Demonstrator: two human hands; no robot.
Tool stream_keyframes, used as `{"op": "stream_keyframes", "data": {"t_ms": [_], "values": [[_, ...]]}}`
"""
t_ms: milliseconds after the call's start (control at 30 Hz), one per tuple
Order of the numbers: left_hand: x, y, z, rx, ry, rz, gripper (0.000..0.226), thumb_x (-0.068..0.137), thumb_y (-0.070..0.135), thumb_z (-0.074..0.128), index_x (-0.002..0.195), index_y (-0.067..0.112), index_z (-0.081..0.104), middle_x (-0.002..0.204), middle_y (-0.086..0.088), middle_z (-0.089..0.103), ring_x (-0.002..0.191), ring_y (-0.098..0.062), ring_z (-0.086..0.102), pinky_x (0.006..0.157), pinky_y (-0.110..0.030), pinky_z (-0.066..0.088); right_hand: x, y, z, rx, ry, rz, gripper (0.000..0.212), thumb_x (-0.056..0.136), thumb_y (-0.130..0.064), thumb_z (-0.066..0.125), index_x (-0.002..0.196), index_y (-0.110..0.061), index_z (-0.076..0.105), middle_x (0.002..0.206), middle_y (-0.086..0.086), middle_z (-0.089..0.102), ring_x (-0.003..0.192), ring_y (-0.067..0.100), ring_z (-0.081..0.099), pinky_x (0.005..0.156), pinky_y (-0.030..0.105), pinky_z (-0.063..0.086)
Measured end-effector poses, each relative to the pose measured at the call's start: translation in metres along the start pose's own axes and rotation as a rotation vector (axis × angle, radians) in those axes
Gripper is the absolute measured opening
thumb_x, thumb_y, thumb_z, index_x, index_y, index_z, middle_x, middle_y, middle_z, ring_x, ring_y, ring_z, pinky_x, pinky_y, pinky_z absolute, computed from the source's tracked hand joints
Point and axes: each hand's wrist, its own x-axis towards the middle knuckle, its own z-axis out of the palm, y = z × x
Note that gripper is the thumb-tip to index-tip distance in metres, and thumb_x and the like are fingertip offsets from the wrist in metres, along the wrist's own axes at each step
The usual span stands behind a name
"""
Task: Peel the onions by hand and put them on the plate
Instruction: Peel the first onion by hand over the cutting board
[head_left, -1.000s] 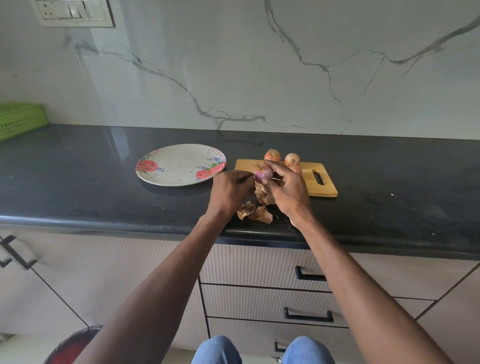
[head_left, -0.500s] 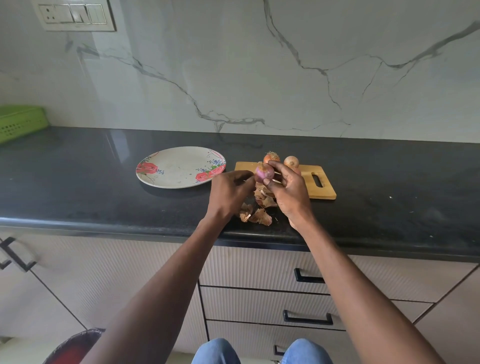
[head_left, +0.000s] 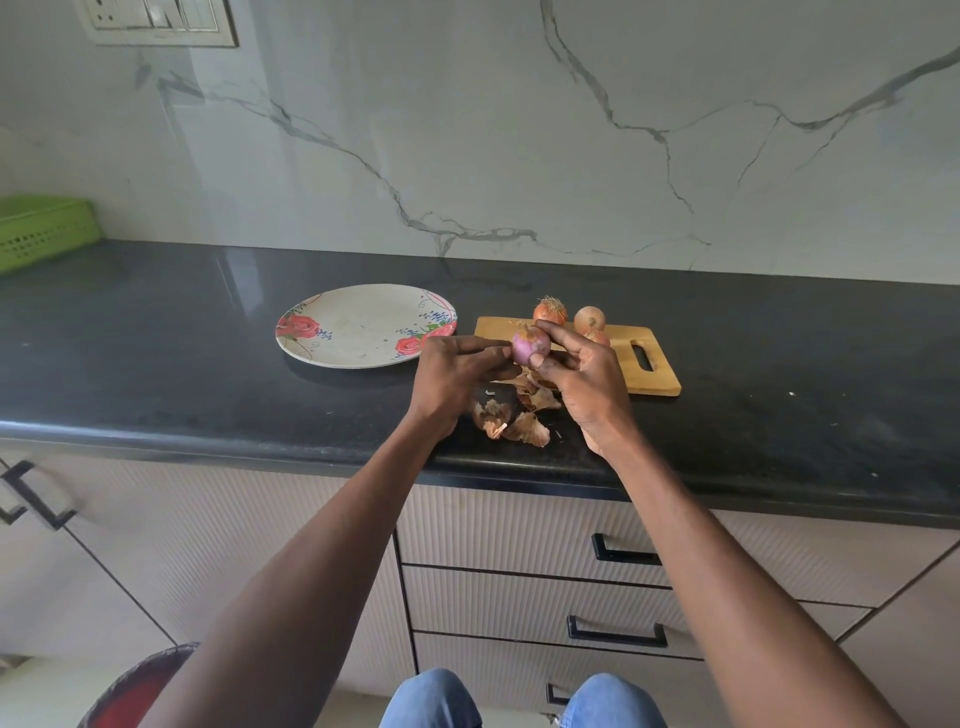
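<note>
The right hand (head_left: 582, 374) pinches a nearly bare onion (head_left: 531, 344) just right of the plate (head_left: 363, 327); the left hand (head_left: 457, 369) picks at its skin. Smooth flesh could slip and roll off the tabletop (head_left: 156, 364).

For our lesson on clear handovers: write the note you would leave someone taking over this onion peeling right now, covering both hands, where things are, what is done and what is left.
Right hand: grips the part-peeled onion above the counter, purple flesh showing.
Left hand: fingertips at the onion's left side, apparently working at the skin.
Plate: left of the hands, no onion on it yet.
Cutting board: holds the unpeeled onions; two show clearly, a third is partly hidden behind the right hand.
Loose skins: piled on the counter under the hands.
Done: most of the first onion's skin is off.
Left: finish it, put it on the plate, then peel and plate the rest.
</note>
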Motion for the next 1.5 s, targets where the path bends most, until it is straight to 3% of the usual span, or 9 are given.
{"op": "stream_keyframes", "data": {"t_ms": [433,567,833,1000,1100,1200,1267,1367,1500], "values": [[0.002,-0.005,0.003,0.149,0.050,0.037,0.010,0.092,0.009,0.072,0.099,0.006,0.078,0.087,-0.011,0.078,0.081,-0.026,0.076,0.081,-0.038,0.061,0.001,0.001,0.002,-0.027,0.015,-0.009,0.044,0.089,-0.018,0.074,0.131,-0.020,0.063,0.122,-0.006,0.068,0.107,0.000,0.065,0.080,0.016,0.053],[0.002,-0.007,0.001,0.194,0.066,0.048,0.010,0.091,0.009,0.072,0.091,0.016,0.080,0.085,-0.014,0.078,0.083,-0.035,0.075,0.086,-0.050,0.060,0.002,0.003,0.003,-0.064,0.016,-0.016,0.046,0.087,-0.019,0.075,0.131,-0.020,0.063,0.123,-0.005,0.067,0.112,0.006,0.064,0.092,0.027,0.055],[0.000,-0.002,0.005,0.347,0.124,0.079,0.011,0.092,0.003,0.067,0.092,0.002,0.078,0.080,-0.010,0.077,0.071,-0.022,0.076,0.076,-0.044,0.063,0.004,0.007,0.004,-0.152,-0.001,-0.006,0.046,0.088,-0.016,0.073,0.133,-0.022,0.062,0.127,-0.002,0.067,0.114,0.013,0.064,0.094,0.041,0.057],[0.001,-0.003,0.004,0.332,0.202,0.065,0.019,0.094,0.004,0.062,0.083,0.010,0.075,0.077,-0.013,0.075,0.071,-0.026,0.075,0.075,-0.048,0.063,0.003,0.004,0.004,-0.153,0.024,0.002,0.044,0.091,-0.014,0.071,0.133,-0.022,0.061,0.125,-0.008,0.065,0.112,0.008,0.063,0.094,0.037,0.056],[0.000,-0.002,0.004,0.258,0.139,0.050,0.010,0.096,0.010,0.066,0.096,0.009,0.076,0.087,-0.012,0.077,0.078,-0.023,0.076,0.077,-0.041,0.063,0.002,0.001,0.004,-0.136,0.025,-0.003,0.042,0.092,-0.014,0.070,0.132,-0.021,0.062,0.119,-0.017,0.063,0.109,0.003,0.063,0.089,0.028,0.057],[0.000,-0.002,0.006,0.342,0.064,0.072,0.023,0.095,0.018,0.071,0.110,0.002,0.076,0.096,-0.010,0.078,0.085,-0.020,0.076,0.078,-0.042,0.063,0.002,0.000,0.004,-0.123,0.016,-0.006,0.042,0.091,-0.024,0.072,0.131,-0.024,0.062,0.122,-0.009,0.066,0.102,-0.004,0.063,0.080,0.017,0.055],[-0.001,-0.002,0.006,0.381,0.068,0.093,0.021,0.095,0.017,0.070,0.109,0.002,0.077,0.094,-0.008,0.078,0.084,-0.021,0.076,0.078,-0.045,0.063,0.002,0.000,0.004,-0.107,0.010,-0.001,0.046,0.089,-0.032,0.073,0.133,-0.025,0.061,0.125,-0.008,0.066,0.107,-0.002,0.063,0.082,0.017,0.054],[0.000,-0.002,0.007,0.414,0.098,0.090,0.018,0.096,0.019,0.069,0.100,0.003,0.076,0.088,-0.008,0.076,0.081,-0.022,0.075,0.074,-0.048,0.063,0.002,0.001,0.004,-0.096,-0.008,-0.004,0.049,0.090,-0.021,0.072,0.137,-0.025,0.057,0.133,-0.007,0.062,0.118,0.004,0.059,0.090,0.020,0.052],[0.000,-0.001,0.011,0.529,0.102,0.142,0.021,0.099,0.028,0.063,0.096,0.007,0.067,0.089,-0.006,0.072,0.082,-0.024,0.071,0.075,-0.053,0.059,0.002,0.001,0.004,-0.039,-0.030,0.031,0.045,0.084,-0.015,0.077,0.127,-0.021,0.064,0.117,-0.002,0.071,0.110,0.013,0.066,0.091,0.031,0.056]]}}
